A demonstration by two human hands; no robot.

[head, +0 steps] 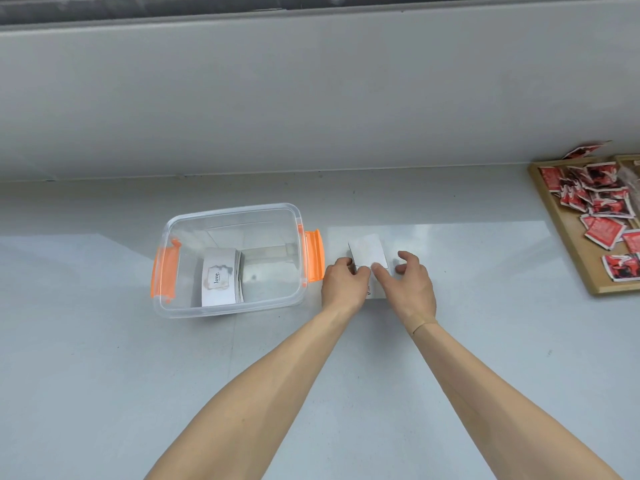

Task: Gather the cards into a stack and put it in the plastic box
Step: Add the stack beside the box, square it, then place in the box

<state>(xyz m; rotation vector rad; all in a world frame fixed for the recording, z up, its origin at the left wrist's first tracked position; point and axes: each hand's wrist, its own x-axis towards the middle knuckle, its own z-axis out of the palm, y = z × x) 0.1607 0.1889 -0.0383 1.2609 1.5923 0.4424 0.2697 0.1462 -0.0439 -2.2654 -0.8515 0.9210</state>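
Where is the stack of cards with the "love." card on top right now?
In the head view, the stack sits inside the clear plastic box, toward its left side near the left orange latch, left of both hands.

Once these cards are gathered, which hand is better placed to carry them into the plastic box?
Probably the left hand. It already touches the white cards and lies right beside the plastic box, near its orange latch. The right hand would need to cross over it.
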